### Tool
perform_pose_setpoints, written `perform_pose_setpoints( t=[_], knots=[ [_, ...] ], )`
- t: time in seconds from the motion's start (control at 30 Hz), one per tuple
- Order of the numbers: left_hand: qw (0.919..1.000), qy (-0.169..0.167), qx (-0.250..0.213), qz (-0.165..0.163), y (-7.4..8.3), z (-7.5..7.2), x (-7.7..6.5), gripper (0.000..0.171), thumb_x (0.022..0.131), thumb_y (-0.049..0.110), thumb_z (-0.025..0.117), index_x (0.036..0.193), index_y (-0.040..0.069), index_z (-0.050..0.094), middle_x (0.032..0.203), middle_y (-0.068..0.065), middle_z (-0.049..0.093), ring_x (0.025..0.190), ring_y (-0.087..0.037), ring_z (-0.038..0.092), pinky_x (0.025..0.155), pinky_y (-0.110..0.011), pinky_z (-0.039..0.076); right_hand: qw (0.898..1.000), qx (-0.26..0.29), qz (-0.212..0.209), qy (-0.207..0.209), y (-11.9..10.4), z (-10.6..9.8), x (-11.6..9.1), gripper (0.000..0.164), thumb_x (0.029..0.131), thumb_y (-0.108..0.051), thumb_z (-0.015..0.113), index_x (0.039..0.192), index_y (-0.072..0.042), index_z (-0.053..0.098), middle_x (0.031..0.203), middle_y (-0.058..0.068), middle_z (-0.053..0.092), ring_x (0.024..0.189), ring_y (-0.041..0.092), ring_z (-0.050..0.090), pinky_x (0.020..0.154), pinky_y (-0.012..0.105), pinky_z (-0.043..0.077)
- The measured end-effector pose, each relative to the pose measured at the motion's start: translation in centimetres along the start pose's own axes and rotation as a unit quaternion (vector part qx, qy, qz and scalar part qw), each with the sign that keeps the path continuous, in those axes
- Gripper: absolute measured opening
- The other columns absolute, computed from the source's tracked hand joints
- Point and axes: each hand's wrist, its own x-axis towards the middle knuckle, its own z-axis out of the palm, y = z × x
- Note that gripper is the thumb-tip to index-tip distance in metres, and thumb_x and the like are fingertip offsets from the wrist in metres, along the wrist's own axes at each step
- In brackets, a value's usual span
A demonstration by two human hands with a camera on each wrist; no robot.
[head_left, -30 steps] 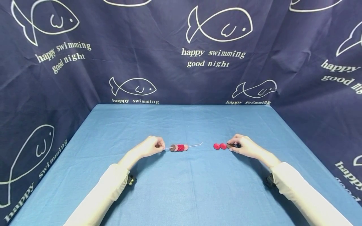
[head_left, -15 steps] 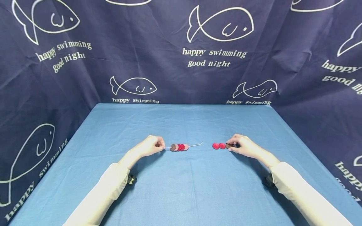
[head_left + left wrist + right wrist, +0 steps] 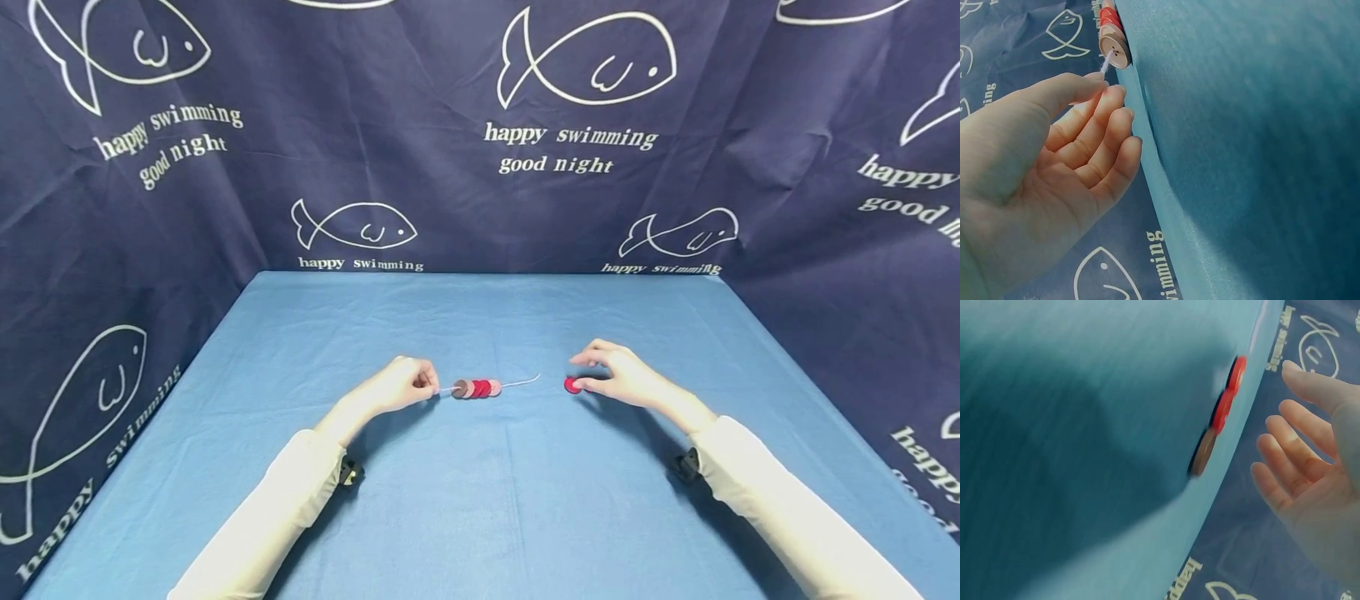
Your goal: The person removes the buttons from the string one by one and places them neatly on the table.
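My left hand [image 3: 401,385] pinches one end of a white string [image 3: 521,382] between thumb and index finger. Threaded on it is a row of buttons: a brown button [image 3: 459,389] nearest the hand, then pink and red buttons [image 3: 482,389]. The string's other end lies free toward the right. Over a short row of loose buttons hovers my right hand [image 3: 626,379], thumb and fingers spread and holding nothing. In the right wrist view, two red buttons [image 3: 1223,411] and a brown button [image 3: 1204,453] lie in line; the head view shows only one red button [image 3: 570,385].
A blue cloth [image 3: 487,483] covers the table. Dark blue curtains [image 3: 465,133] with white fish drawings rise behind it and along both sides. Small black devices sit under both wrists, such as the left wrist camera [image 3: 351,472].
The loose buttons slid slightly left with the right hand at the brown one. That hand has since let go, spread its fingers and moved left over the row. The left hand stays put.
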Motion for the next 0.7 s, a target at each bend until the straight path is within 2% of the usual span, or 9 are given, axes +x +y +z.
perform_pose_setpoints(
  t=[0.27,0.57,0.7],
  knots=[
    [1.0000,-0.003,-0.004,-0.002,0.3,0.2,0.1,0.006,0.084,0.006,0.063,0.079,0.008,0.064,0.069,0.001,0.064,0.060,-0.002,0.052,0.057,-0.018,0.044,1.000,0.025,-0.016,0.002,-1.7,1.4,2.4,0.032,0.078,-0.015,0.074,0.106,0.000,0.068,0.095,0.011,0.064,0.087,0.026,0.059,0.079,0.037,0.047],
    [0.9999,0.009,0.000,0.007,0.5,0.1,0.2,0.005,0.085,0.008,0.063,0.080,0.009,0.064,0.069,0.002,0.063,0.061,-0.002,0.051,0.058,-0.019,0.044,0.998,0.043,-0.011,-0.033,-3.3,3.0,4.6,0.033,0.080,-0.018,0.072,0.108,-0.001,0.067,0.097,0.013,0.063,0.092,0.026,0.060,0.082,0.040,0.047],
    [0.9999,0.014,-0.001,0.006,0.6,0.1,0.3,0.006,0.084,0.009,0.063,0.079,0.010,0.063,0.067,0.004,0.061,0.060,-0.001,0.049,0.059,-0.019,0.043,0.997,0.061,-0.023,-0.033,-3.9,3.5,5.2,0.032,0.080,-0.016,0.072,0.107,0.002,0.067,0.095,0.014,0.063,0.091,0.028,0.060,0.081,0.042,0.047]
  ],
)
